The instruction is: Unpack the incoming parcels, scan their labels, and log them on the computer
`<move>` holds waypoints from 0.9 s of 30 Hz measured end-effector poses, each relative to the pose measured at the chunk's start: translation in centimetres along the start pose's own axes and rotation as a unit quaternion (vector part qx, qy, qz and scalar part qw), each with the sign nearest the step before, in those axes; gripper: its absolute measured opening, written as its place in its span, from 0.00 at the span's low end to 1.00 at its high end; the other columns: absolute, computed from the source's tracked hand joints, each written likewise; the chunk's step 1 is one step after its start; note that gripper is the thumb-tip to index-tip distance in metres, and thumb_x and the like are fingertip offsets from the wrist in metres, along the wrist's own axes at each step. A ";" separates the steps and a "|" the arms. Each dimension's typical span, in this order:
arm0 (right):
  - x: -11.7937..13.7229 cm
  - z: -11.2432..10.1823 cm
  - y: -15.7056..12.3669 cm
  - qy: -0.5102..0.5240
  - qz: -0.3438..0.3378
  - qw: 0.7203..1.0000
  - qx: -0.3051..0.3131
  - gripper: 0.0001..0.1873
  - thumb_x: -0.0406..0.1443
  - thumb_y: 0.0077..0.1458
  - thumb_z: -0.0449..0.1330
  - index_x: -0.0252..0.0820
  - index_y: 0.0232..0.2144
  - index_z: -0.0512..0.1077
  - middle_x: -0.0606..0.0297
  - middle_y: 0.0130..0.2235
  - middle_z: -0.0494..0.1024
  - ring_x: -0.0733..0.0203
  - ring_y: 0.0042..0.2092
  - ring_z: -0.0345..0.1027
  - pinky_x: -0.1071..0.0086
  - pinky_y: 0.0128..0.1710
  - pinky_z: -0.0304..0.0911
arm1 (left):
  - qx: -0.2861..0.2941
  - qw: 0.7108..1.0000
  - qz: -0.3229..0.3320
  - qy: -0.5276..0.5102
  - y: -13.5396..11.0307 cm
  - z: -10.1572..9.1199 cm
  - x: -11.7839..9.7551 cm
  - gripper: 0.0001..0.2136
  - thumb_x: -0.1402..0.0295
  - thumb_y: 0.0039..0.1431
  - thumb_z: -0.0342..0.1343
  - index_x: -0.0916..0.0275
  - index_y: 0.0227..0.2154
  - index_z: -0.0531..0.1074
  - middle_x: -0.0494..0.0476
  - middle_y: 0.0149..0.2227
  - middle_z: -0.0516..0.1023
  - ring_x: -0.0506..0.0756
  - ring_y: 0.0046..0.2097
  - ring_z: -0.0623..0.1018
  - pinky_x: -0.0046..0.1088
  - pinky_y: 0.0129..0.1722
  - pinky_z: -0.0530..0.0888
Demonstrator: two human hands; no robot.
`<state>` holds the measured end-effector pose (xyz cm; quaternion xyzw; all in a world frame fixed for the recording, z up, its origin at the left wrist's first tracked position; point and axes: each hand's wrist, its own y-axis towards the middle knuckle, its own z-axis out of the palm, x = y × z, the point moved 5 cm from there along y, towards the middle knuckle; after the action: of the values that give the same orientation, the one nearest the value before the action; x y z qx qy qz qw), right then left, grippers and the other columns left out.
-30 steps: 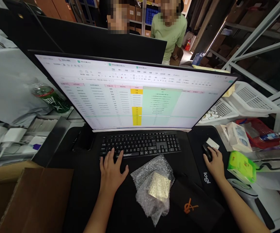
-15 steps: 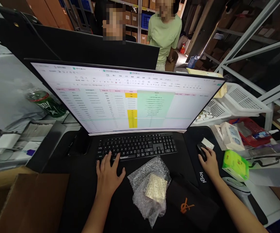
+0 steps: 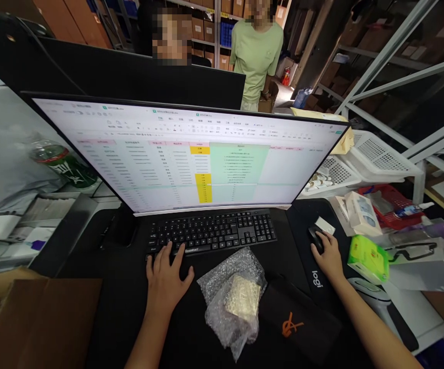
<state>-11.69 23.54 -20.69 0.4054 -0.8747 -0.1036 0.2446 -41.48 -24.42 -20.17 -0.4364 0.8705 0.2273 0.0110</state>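
My left hand (image 3: 168, 282) lies with its fingers spread at the lower left edge of the black keyboard (image 3: 210, 233), fingertips at the bottom keys. On the dark mouse pad (image 3: 302, 241), my right hand (image 3: 328, 259) is curved over a black computer mouse (image 3: 316, 240), which it partly covers. Behind the keyboard stands a wide monitor (image 3: 160, 169) showing a spreadsheet with yellow and green columns. Between my forearms sits a bubble-wrap packet (image 3: 231, 302) with a small pale gold box inside. Beside it is a dark pouch (image 3: 310, 323) with an orange mark.
A cardboard box (image 3: 48, 323) stands at the lower left and a green bottle (image 3: 66, 166) behind it. On the right are a green tissue pack (image 3: 368, 259), a barcode scanner (image 3: 376, 297), a red basket (image 3: 389, 205) and white baskets (image 3: 383, 154). Two people are beyond the monitors.
The whole view has shifted slightly, so things appear a little further left. Both hands keep their places at the keyboard and mouse.
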 end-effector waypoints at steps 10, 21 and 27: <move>0.0 -0.1 -0.1 -0.004 -0.018 1.000 -0.009 0.26 0.46 0.62 0.57 0.44 0.58 0.71 0.50 0.59 0.66 0.42 0.60 0.65 0.46 0.62 0.65 | -0.007 1.000 0.010 0.014 0.2 -0.4 -0.4 0.26 0.62 0.62 0.54 0.62 0.63 0.70 0.73 0.66 0.66 0.70 0.65 0.68 0.61 0.70 0.55; 0.1 -0.6 -0.3 -0.059 -0.010 0.998 -0.019 0.26 0.43 0.57 0.57 0.46 0.57 0.71 0.52 0.59 0.69 0.42 0.56 0.71 0.49 0.53 0.72 | -0.008 1.000 0.013 0.021 0.2 -0.4 -0.5 0.26 0.62 0.62 0.54 0.63 0.63 0.70 0.73 0.66 0.66 0.70 0.65 0.68 0.60 0.70 0.55; 0.4 -0.7 -0.4 -0.061 -0.027 0.998 -0.015 0.24 0.45 0.59 0.58 0.46 0.56 0.73 0.53 0.59 0.71 0.44 0.55 0.72 0.51 0.51 0.73 | -0.013 0.999 0.022 0.034 0.1 -0.4 -0.5 0.26 0.62 0.63 0.54 0.63 0.62 0.70 0.74 0.66 0.66 0.70 0.65 0.68 0.61 0.69 0.56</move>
<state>-11.24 22.99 -20.15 0.4183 -0.8749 -0.1482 0.1941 -41.18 -24.12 -19.69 -0.4248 0.8768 0.2233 -0.0294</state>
